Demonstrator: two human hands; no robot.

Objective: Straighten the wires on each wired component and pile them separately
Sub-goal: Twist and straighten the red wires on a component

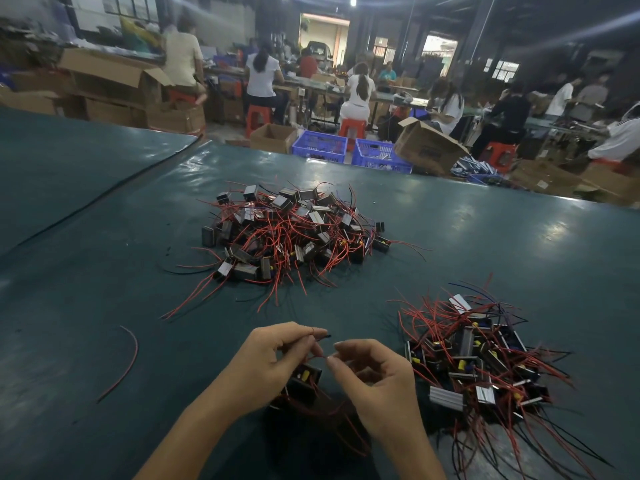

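Sitting beneath left hand [273, 358]: wired component [302, 383]

A small black box-shaped component [306, 384] trails bent red wires. Beyond it lies a large tangled heap [291, 233] of such components; to its right, a second heap [474, 362].

This is a factory work hall. Many people [262, 76] sit on red stools [257, 117] and work in rows. Cardboard boxes [273, 136] and blue plastic crates [320, 146] stand on the floor. A big green table [485, 237] holds heaps of small wired parts [287, 230].
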